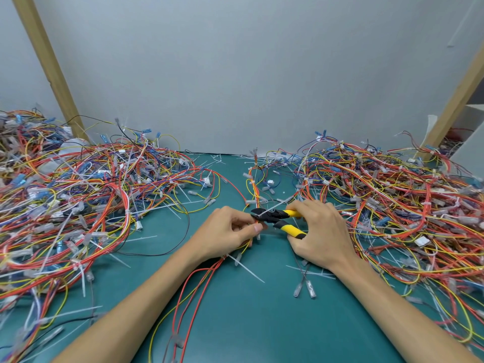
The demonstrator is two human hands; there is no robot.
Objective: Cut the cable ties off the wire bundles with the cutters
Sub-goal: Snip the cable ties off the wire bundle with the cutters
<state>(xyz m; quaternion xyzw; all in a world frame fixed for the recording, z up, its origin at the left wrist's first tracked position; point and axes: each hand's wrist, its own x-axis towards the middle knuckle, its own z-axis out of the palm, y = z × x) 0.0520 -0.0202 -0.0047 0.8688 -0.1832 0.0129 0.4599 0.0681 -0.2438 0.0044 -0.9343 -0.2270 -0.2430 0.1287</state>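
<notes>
So the left hand (230, 229) is curled round a thin bundle (255, 189), pinching it just left of the cutters (277, 218). The right hand (319, 231) is wrapped round the yellow handles. Those are spread a bit, so I'd say the jaws aren't closed yet. The black nose sits right at the bundle, and a white tie (279, 204) sticks out at a slant just above the cutters. I honestly can't tell whether the blades are on the tie's loop or on a wire, it's too small.

How I'd do this bit: slide only one blade tip under the strap, flat side toward the wires, and look before squeezing. Red and yellow insulation nicks easily. Keep the pinch close to the cutters so the bundle doesn't twist away, and snip next to the tie's head so it comes off in one piece.

Loads more to do judging by the piles (78, 192) either side of the cutters. Loose ties litter the table (248, 310) around them.
</notes>
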